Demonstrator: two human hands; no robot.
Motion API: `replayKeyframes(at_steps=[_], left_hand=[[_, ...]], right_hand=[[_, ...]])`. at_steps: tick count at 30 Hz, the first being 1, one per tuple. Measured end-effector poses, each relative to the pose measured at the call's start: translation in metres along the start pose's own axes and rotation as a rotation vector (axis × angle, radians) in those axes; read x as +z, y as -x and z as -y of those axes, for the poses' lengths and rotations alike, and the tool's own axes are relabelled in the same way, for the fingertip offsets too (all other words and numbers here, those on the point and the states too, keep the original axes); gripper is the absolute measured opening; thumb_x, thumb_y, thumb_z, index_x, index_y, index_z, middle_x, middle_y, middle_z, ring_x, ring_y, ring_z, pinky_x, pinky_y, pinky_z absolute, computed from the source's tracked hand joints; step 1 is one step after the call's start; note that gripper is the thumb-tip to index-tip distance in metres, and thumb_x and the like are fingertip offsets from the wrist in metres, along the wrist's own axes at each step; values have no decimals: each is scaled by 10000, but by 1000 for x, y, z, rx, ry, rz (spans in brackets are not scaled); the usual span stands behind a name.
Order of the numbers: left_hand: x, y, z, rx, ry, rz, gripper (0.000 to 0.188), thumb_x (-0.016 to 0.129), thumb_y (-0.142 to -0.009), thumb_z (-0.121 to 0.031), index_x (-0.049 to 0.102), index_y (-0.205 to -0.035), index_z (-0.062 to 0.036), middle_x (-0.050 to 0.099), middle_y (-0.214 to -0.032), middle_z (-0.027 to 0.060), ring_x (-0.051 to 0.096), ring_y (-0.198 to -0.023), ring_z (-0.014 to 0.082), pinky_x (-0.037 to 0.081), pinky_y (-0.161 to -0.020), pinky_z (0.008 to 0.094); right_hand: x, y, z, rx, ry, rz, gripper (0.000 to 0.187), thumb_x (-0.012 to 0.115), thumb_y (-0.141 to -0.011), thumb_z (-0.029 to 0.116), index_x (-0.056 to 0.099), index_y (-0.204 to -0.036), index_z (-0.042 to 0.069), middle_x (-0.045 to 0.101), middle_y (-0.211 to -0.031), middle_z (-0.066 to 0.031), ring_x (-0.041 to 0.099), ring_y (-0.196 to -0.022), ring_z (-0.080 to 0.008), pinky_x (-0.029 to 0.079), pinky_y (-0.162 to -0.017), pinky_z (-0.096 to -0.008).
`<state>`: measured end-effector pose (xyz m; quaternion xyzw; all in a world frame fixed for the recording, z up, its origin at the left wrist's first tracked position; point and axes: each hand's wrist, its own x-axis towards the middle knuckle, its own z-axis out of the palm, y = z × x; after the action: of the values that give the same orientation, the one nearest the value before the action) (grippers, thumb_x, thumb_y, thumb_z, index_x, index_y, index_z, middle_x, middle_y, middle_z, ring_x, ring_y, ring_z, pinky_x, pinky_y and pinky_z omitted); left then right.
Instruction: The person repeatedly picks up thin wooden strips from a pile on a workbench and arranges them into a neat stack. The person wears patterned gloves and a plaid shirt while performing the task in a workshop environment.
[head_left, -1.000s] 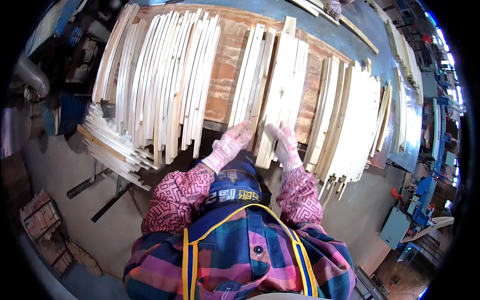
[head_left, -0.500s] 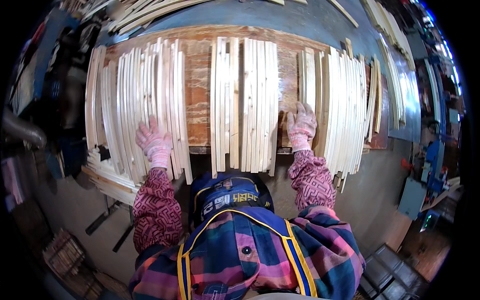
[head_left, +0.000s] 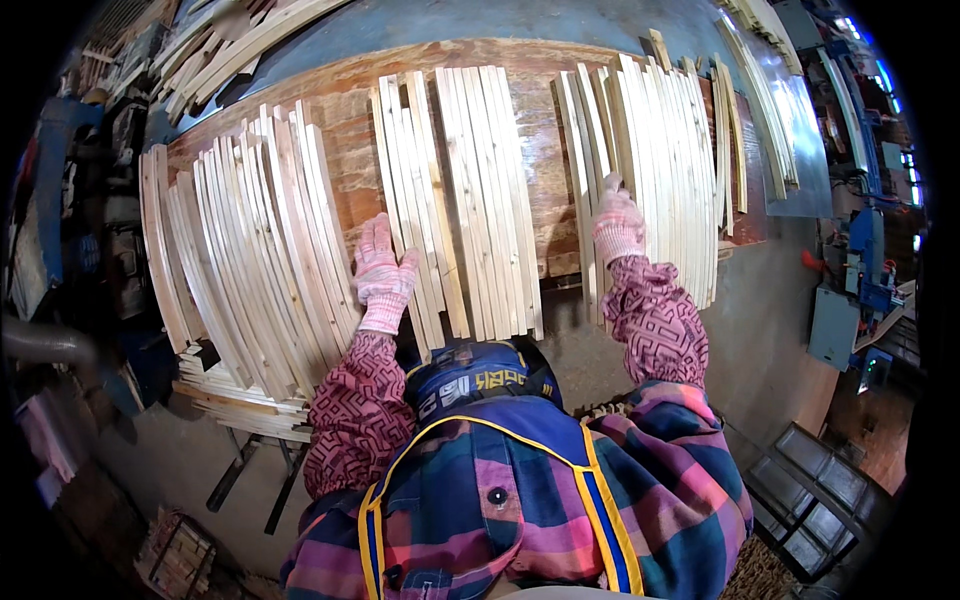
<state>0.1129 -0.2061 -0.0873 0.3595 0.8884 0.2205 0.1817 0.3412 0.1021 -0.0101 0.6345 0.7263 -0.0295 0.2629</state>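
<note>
Pale wooden strips lie side by side in three groups on a plywood board [head_left: 345, 180]. My left hand [head_left: 383, 275], in a pink-and-white knit glove, is open at the left edge of the middle group [head_left: 483, 200]. Its fingers point away from me over the gap beside the left group [head_left: 265, 250]. My right hand [head_left: 619, 225], gloved alike, is over the left side of the right group [head_left: 665, 170]. Its fingers are bent down and together on a wooden strip [head_left: 592, 215]; their tips are partly hidden.
More strips are piled at the far left [head_left: 250, 50], and others lie at the far right [head_left: 757, 100]. A lower stack of strips [head_left: 245, 412] is below the left group. Strip ends overhang the board's near edge. A black metal frame [head_left: 800, 490] stands at lower right.
My left hand has moved right, off the left group to the middle group's edge. The right hand's spread fingers have drawn together and bent. The whole view has shifted and tilted.
</note>
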Motion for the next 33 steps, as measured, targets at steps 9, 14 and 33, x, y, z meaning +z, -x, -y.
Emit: replayKeyframes(at_steps=[9,14,33], left_hand=[[46,-21,41,-82,346,-188,829,616,-910,-505,264,-1563,-134,356,-1561,161,313,-1444,372,300,-1167,438],[66,-11,-21,-235,1019,-274,951,718,-894,-285,91,-1596,-147,210,-1619,178,279,-1465,314,263,-1203,413],[28,23,-248,-38,1467,323,1007,786,-810,-36,131,-1571,-104,566,-1331,129,597,-1127,209,505,-982,337]], right_hand=[[24,54,15,-197,-175,-118,442,605,-943,376,561,-1304,127,621,-1243,-140,667,-1046,-289,565,-805,-475],[56,74,98,17,-432,160,834,623,-847,682,595,-1290,-24,604,-1298,-225,621,-1145,-359,518,-914,-506],[-39,54,-142,-47,-516,-121,1067,658,-734,775,514,-1326,-101,572,-1303,-292,552,-1234,-396,436,-1050,-435]])
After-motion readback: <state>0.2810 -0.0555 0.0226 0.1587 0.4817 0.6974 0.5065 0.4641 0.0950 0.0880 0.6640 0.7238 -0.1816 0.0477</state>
